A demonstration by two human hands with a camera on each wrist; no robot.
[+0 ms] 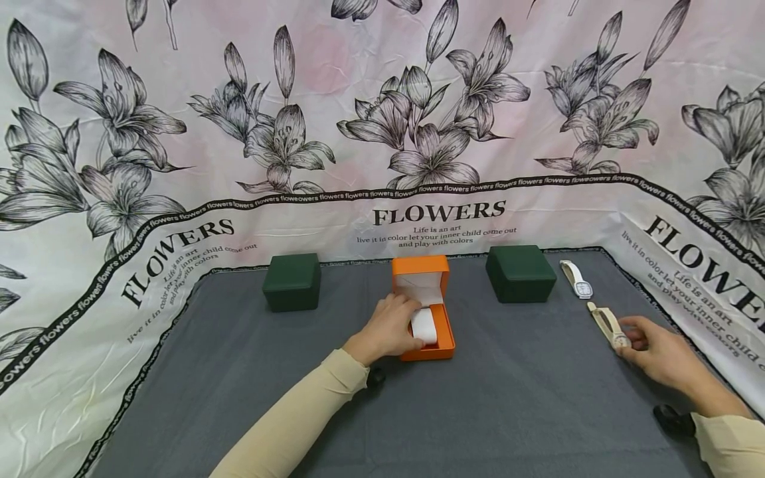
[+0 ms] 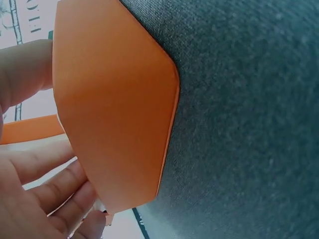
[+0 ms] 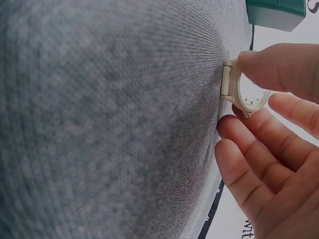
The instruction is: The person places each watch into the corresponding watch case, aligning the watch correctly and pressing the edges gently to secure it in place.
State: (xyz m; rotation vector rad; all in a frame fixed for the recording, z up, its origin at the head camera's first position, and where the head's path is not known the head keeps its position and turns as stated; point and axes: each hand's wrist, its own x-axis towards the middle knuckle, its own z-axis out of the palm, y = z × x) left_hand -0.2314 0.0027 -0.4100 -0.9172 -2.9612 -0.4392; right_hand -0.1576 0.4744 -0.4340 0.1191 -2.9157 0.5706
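The cream watch (image 3: 244,94) lies at the right side of the grey cloth (image 1: 239,372), its long axis slanting in the head view from the strap end, far and left, to the dial end, near and right. The right hand (image 1: 657,346) pinches it at that dial end, thumb on one edge of the case and fingers by the crown (plain to see in the right wrist view), so the strap reaches away beyond the grip.

Just beyond that strap lies a white-strapped watch (image 1: 581,287), its dial likewise toward the near end.

At the middle of the cloth stands an orange box (image 1: 443,325), lid up at the far side. The left hand (image 1: 390,324) reaches in over its left wall, thumb at the white cushion (image 1: 425,325) inside; whether the fingers grasp the cushion I cannot tell.

A closed green box (image 1: 291,282) sits left of the orange one, another green box (image 1: 521,273) right, before the floral fabric (image 1: 311,226).
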